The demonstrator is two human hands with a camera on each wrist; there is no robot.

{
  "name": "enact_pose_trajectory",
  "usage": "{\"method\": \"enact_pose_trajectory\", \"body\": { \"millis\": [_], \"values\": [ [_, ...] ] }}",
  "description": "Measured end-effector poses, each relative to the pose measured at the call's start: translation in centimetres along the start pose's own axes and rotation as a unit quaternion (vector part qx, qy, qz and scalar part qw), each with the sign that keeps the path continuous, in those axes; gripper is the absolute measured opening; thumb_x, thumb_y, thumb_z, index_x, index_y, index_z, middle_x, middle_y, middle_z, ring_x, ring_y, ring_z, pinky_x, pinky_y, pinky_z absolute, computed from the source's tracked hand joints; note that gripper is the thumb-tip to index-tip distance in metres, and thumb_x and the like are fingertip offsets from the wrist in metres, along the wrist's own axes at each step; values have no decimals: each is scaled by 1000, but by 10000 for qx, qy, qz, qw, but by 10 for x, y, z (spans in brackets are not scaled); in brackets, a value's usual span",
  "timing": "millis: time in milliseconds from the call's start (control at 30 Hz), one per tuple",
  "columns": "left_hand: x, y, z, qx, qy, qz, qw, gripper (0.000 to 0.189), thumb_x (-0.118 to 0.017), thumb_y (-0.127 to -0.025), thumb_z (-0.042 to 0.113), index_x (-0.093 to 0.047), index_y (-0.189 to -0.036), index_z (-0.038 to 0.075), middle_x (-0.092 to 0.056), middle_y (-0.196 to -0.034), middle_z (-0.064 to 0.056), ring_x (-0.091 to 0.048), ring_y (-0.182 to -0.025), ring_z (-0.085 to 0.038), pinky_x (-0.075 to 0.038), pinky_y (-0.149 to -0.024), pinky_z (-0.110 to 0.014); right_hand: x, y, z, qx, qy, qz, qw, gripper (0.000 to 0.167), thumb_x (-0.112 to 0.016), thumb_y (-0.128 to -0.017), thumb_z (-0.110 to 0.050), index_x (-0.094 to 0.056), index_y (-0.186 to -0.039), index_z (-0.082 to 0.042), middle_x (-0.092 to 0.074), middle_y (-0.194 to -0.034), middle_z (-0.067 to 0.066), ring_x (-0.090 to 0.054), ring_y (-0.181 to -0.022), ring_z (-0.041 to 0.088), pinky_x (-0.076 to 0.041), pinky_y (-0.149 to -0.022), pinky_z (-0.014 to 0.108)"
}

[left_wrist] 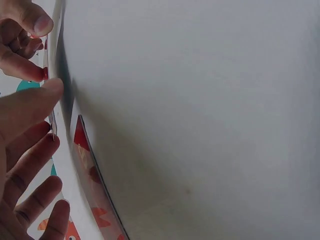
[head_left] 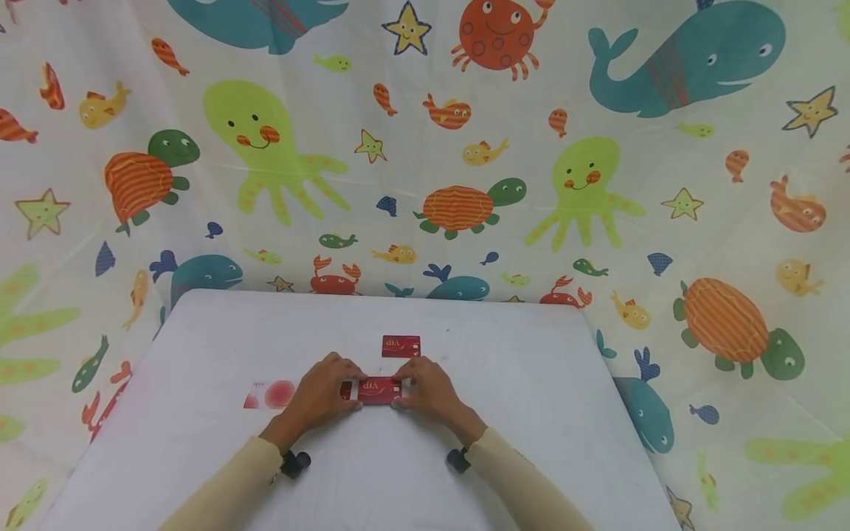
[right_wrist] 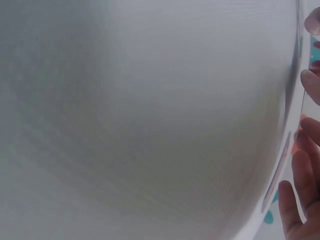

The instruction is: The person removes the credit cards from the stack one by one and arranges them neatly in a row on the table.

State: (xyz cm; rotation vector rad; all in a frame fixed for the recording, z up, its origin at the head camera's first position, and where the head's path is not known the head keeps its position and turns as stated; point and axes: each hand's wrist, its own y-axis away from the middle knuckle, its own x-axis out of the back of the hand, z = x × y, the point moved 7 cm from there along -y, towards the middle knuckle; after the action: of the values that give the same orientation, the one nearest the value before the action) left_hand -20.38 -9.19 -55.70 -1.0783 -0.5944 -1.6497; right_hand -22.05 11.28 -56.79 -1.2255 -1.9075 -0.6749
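Note:
Between the two hands in the head view is a red VIP card [head_left: 380, 391], held close over the white table. My right hand [head_left: 430, 391] pinches its right end between thumb and fingers. At its left end my left hand [head_left: 322, 394] pinches with thumb and forefinger, where a small dark red and white strip shows beside the red card. In the left wrist view the left thumb and fingers [left_wrist: 30, 160] meet at a thin card edge. The right wrist view catches only the right fingers [right_wrist: 302, 175] at its border.
A second red VIP card [head_left: 401, 346] lies just beyond the hands. Left of the left hand lies a pale card with pink shapes [head_left: 279, 394]. The white table [head_left: 531, 369] ends at a curtain [head_left: 398, 169] printed with sea animals.

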Motion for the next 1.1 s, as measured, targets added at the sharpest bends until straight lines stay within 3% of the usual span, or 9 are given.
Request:
{"method": "enact_pose_trajectory", "body": {
  "millis": [467,1100],
  "values": [
    [0,3,5,-132,-37,-18,9999,54,-100,-71,29,-81,-122,19,-77,-118,-2,-62,-112,-20,-63,-93,-44,-7,-2,-2,114,231,-22,9997,44,-93,-82,-38,-80,-122,-25,-73,-111,-11,-61,-100,4,-58,-95,28],
    [-2,3,-1,-138,-94,-107,9998,56,-100,-72,31,-80,-123,21,-76,-120,1,-62,-112,-19,-62,-95,-42,-9,-2,-3,217,114,-48,9997,40,-92,-82,-36,-81,-119,-26,-71,-111,-12,-61,-106,4,-57,-98,29]
  ]
}}
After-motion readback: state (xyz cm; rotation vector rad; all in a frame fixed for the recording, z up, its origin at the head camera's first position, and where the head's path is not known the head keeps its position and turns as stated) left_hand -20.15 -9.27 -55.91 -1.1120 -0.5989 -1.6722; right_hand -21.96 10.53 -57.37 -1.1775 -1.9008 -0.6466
